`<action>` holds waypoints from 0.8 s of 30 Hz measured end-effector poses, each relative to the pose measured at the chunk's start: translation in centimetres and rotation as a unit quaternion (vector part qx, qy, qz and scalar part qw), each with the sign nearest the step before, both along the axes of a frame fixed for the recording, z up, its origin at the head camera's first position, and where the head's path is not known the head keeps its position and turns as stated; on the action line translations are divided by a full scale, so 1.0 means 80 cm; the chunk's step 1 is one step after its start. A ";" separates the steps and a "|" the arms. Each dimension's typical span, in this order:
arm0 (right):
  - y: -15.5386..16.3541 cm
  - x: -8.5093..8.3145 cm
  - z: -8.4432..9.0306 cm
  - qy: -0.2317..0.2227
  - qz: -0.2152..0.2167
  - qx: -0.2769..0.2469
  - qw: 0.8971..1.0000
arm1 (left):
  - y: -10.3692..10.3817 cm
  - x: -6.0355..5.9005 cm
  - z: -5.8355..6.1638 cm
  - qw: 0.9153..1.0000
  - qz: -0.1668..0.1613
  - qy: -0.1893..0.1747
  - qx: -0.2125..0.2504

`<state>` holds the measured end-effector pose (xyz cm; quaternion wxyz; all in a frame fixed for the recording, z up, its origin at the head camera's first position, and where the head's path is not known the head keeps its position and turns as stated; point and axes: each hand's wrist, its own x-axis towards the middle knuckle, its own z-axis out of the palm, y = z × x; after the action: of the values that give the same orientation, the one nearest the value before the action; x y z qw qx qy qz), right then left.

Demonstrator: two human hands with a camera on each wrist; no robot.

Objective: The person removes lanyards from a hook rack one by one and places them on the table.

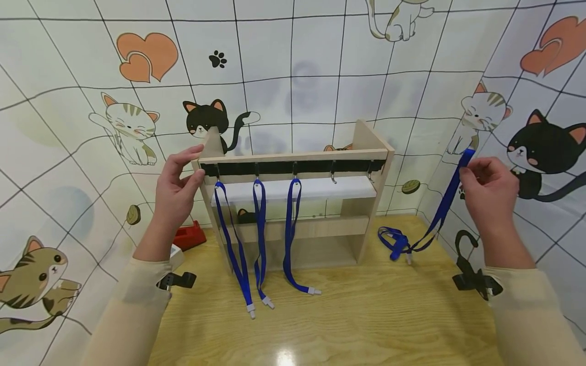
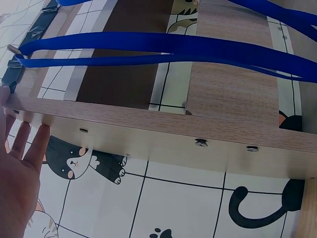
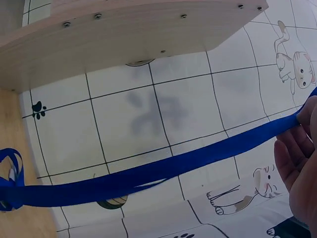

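- A person's left hand (image 1: 176,190) steadies a light wooden hook rack (image 1: 366,140) that stands upright on a pale wood-grain tabletop (image 1: 366,315); the thumb lies at the rack's upper left corner and the fingers rest against its left side panel.
- In the left wrist view the fingers (image 2: 34,148) lie straight against the edge of the panel, pressing on it without closing round anything.
- The right hand (image 1: 487,193), raised to the right of the rack and well apart from it, pinches a long blue fabric lanyard strap (image 1: 446,201) near its upper end.
- From that pinch the strap slopes down and to the left to the tabletop, where its remainder lies bunched in loose loops just beside the rack's right foot, a small pale clip at its end.
- The right wrist view shows the same strap (image 3: 148,176) drawn taut across the frame, held between the fingertips (image 3: 297,148) at the far right.
- Three matching blue lanyards (image 1: 258,239) hang from the three leftmost hooks of a black strip (image 1: 284,166) under the rack's top rail; their clipped ends trail on the tabletop in front.
- Two metal hooks (image 1: 334,177) towards the right of the strip carry nothing.
- A white shelf board (image 1: 329,188) sits behind the hanging straps.
- A red tape dispenser (image 1: 189,236) lies on the tabletop left of the rack, behind the left wrist.
- Tiled wallpaper printed with cartoon cats (image 1: 133,127) and orange hearts covers the walls around the scene.
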<state>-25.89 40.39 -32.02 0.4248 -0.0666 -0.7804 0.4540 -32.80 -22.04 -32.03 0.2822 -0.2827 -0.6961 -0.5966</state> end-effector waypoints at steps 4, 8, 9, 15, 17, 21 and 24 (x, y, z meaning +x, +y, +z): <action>0.002 0.006 -0.012 -0.010 -0.001 -0.007 1.000 | 0.001 -0.001 0.000 1.000 -0.002 -0.001 0.001; 0.003 0.013 -0.022 -0.019 -0.007 -0.012 1.000 | 0.002 -0.001 -0.001 1.000 -0.003 -0.001 0.000; 0.003 0.015 -0.024 -0.022 -0.008 -0.012 1.000 | 0.002 -0.001 -0.001 1.000 -0.002 0.000 0.000; 0.010 0.024 -0.031 -0.040 -0.003 -0.041 0.998 | 0.001 -0.002 0.000 1.000 -0.004 0.008 0.005; 0.015 0.027 -0.035 -0.035 -0.004 -0.051 0.998 | 0.001 -0.002 -0.001 1.000 -0.007 0.007 0.006; 0.024 0.027 -0.049 -0.039 -0.013 -0.043 0.998 | 0.000 -0.003 -0.001 1.000 -0.004 0.007 0.006; 0.028 0.024 -0.062 -0.062 -0.016 -0.037 0.997 | 0.000 -0.003 -0.002 1.000 -0.003 0.006 0.007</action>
<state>-24.00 42.64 -37.02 0.3802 -0.1228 -0.7864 0.4711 -33.05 -22.04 -32.16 0.2864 -0.2860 -0.6898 -0.6003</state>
